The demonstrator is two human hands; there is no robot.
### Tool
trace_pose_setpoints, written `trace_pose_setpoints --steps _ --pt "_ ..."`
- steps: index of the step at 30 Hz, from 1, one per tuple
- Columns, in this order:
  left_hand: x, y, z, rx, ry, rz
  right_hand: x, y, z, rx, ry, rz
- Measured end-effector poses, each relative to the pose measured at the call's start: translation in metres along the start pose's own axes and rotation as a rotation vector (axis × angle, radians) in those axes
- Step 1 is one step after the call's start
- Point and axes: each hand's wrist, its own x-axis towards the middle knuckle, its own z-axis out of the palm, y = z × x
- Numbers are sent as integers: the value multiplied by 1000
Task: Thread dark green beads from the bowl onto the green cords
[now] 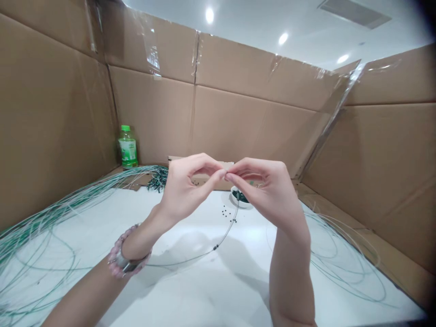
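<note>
My left hand [190, 184] and my right hand [265, 184] are raised over the table, thumbs and forefingers pinched, their fingertips meeting in the middle. Whatever lies between the fingertips is too small to make out. Behind my right hand, partly covered by it, stands a small white bowl [242, 204] with dark green bits inside. A thin cord [199, 256] curves over the table from near the bowl to behind my left wrist. Dark beads [215, 247] sit on this cord. Several loose black beads [226, 212] lie just left of the bowl.
Long green and white cords [78, 195] spread along the left side, ending in a dark green bundle [158, 178]. More loose cords [344, 259] loop at the right. A green-capped bottle [128, 147] stands in the back left corner. Cardboard walls [255, 118] enclose the white table [163, 295].
</note>
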Motion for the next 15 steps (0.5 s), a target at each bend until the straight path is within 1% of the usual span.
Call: trace_pose_setpoints --steps 4,8,10,11,13,15 --pt "-1 -2 0 -40 -19 -38 0 1 1 -16 49 -20" --pt "-1 -3 1 -91 8 -50 1 2 2 -47 82 -37" --pt "1 -9 2 -138 29 -69 2 3 3 -54 90 -35" --pt "2 -16 5 -164 34 -90 2 4 3 -55 96 -33" --pt "2 -36 12 -204 13 -147 3 6 4 -56 112 -28" --pt "-4 -64 23 -184 -73 -202 4 8 4 -61 135 -32"
